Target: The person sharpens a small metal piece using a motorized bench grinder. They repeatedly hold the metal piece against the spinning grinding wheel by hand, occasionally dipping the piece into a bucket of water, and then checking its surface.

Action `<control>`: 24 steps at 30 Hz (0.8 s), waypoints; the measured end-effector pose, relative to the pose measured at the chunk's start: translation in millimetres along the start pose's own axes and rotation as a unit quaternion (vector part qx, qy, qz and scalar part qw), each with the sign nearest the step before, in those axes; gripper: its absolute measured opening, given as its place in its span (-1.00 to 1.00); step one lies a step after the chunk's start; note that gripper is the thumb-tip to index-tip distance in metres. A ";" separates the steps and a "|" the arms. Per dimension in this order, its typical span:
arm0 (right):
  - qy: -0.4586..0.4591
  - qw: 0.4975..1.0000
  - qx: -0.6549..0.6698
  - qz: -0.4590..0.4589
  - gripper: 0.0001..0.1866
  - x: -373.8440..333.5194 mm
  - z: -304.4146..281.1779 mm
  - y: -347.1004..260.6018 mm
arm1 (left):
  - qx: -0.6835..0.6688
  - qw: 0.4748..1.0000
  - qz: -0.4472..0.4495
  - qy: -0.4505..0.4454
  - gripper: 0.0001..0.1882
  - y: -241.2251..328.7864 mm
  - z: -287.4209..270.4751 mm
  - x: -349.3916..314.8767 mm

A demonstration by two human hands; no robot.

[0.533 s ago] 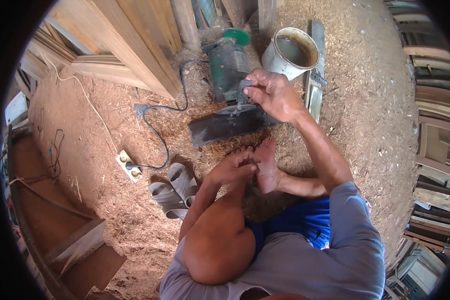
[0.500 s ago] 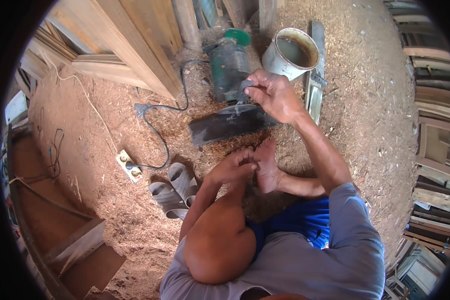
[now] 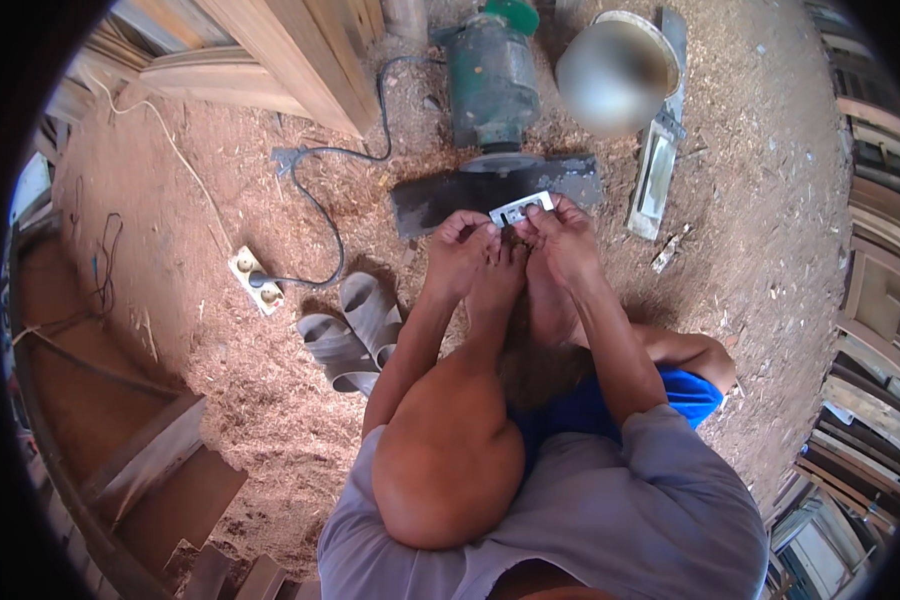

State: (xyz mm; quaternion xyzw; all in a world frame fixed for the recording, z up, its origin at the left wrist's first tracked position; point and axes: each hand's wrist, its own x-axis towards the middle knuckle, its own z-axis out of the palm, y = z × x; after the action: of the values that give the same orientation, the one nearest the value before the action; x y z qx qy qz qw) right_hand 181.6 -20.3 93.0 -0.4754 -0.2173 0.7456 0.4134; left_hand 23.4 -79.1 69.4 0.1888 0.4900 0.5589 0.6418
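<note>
A small silvery rectangular metal plate (image 3: 515, 211) with dark slots is held just above my bare feet. My right hand (image 3: 567, 240) pinches its right end, the thumb lying on its face. At the plate's lower left corner, my left hand (image 3: 457, 250) has its fingertips closed on the edge. Just beyond stands a green motor grinder (image 3: 490, 85) with a grey disc wheel (image 3: 500, 162) on its near end. A dark board (image 3: 425, 208) lies under the wheel, partly hidden by my hands.
A white bucket (image 3: 672, 55), its inside blurred, stands right of the grinder beside a long narrow tool (image 3: 654, 175). Grey slippers (image 3: 370, 310) and a socket strip (image 3: 255, 280) with a plugged-in black cord lie left. Wood frames line the right side.
My right hand has come back from beside the grinder wheel toward my feet. My left hand has lifted off my foot to the metal plate, which now shows its bright slotted face.
</note>
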 end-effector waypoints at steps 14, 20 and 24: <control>0.053 0.981 -0.184 -0.016 -0.89 30.7 -14.2 28.2 | 0.116 0.992 -0.026 0.041 -0.90 -16.6 -22.1 43.3; 0.058 0.956 -0.280 -0.056 -0.87 51.2 -21.5 32.6 | 0.211 0.977 -0.015 0.029 -0.86 -11.5 -25.2 63.2; 0.073 0.952 -0.287 -0.072 -0.86 61.0 -20.3 34.3 | 0.212 0.977 -0.002 0.031 -0.84 -13.1 -27.6 72.4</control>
State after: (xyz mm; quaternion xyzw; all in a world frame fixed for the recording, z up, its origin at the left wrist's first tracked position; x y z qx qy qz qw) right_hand 173.1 9.2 26.9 -0.6104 -0.4245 0.5832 0.3271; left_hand -0.3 -26.1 16.4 0.3022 0.6176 0.4467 0.5724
